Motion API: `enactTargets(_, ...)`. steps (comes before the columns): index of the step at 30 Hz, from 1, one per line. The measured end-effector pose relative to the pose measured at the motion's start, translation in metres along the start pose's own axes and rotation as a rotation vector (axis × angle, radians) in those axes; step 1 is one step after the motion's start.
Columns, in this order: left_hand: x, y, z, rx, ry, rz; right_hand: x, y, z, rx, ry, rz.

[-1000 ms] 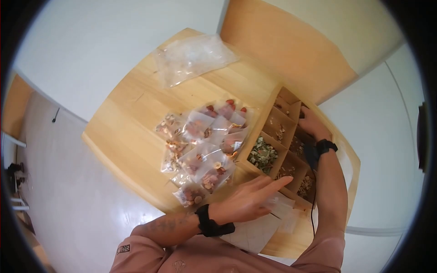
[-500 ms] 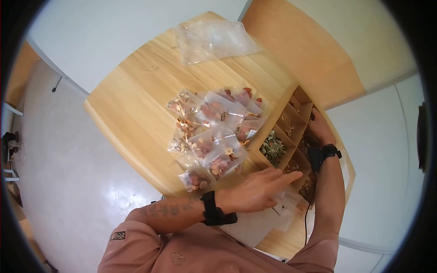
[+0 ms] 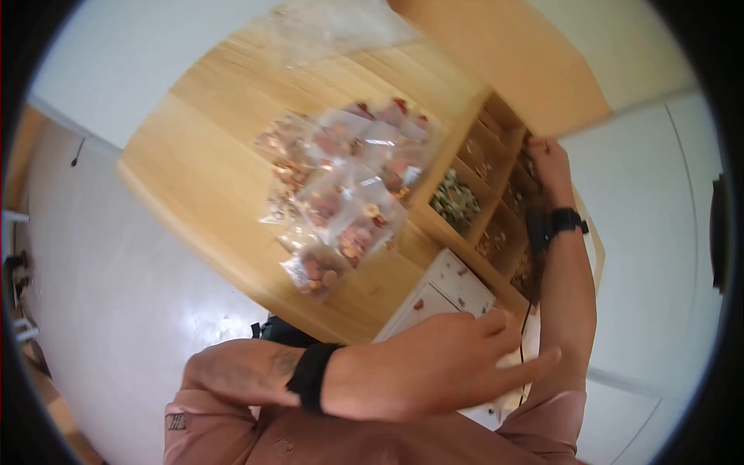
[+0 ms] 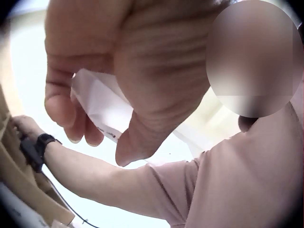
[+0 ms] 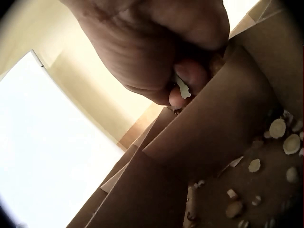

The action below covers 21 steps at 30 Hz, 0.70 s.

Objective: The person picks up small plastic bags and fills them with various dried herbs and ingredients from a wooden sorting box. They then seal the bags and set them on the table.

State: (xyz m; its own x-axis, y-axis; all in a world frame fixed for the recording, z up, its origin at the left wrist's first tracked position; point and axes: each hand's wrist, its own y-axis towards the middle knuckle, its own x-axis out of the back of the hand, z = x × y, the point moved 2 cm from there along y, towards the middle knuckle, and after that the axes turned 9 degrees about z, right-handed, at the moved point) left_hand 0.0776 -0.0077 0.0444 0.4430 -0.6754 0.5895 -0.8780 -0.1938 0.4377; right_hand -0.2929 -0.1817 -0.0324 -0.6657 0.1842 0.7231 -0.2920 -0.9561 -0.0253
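Observation:
My left hand [image 3: 434, 364] is in front of my body, fingers bent. In the left wrist view it holds a translucent plastic bag [image 4: 102, 102] between thumb and fingers; from the head most of the bag is hidden under the hand. At the far right side of a divided cardboard box [image 3: 448, 161], my right hand [image 3: 550, 167] is over a compartment wall, fingers curled. A pale flake of dried herb [image 5: 183, 88] shows between its fingertips in the right wrist view. Dried green leaves [image 3: 456, 200] fill one compartment; pale round slices [image 5: 278, 128] lie scattered in another.
Filled clear sachets [image 3: 341, 205] of dried slices and red fruit lie piled left of the box. A large clear plastic bag [image 3: 333, 31] is at the table's far edge. Close to the box's near side lies a white sheet [image 3: 434, 298] with lines and small bits on it.
My left hand has drawn back toward my body from beside the box, uncovering the white sheet. The right hand has risen out of the compartment with its fingers curled. The head view has shifted.

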Motion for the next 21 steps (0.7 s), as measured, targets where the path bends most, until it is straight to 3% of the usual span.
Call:
enactTargets(2,0.007,0.003,-0.019,-0.031,0.059,0.092,0.001,-0.010,0.012,-0.067,0.043,-0.010)
enactTargets(4,-0.003,0.004,-0.027,-0.072,0.146,-0.007,0.000,-0.023,0.022,-0.094,0.235,-0.034)
enactTargets(7,-0.011,0.007,-0.043,-0.079,0.119,-0.099,0.001,-0.023,0.022,-0.120,0.287,-0.121)
enactTargets(10,-0.011,0.011,-0.058,0.017,0.048,-0.033,0.003,-0.025,0.020,-0.043,0.384,-0.146)
enactTargets(13,-0.020,0.021,-0.059,0.091,0.201,-0.154,0.008,-0.016,0.004,-0.061,0.593,-0.116)
enactTargets(15,-0.012,0.026,-0.056,0.075,0.324,-0.117,0.018,-0.014,0.003,-0.106,0.624,-0.097)
enactTargets(16,0.009,0.028,-0.055,0.064,0.351,0.015,0.015,-0.012,0.002,-0.126,0.660,-0.080)
enactTargets(18,0.022,0.028,-0.053,0.055,0.406,0.142,0.020,-0.003,-0.001,-0.011,0.677,-0.103)
enactTargets(21,0.021,0.030,-0.053,0.060,0.349,0.176,0.028,0.001,-0.010,-0.018,0.910,-0.093)
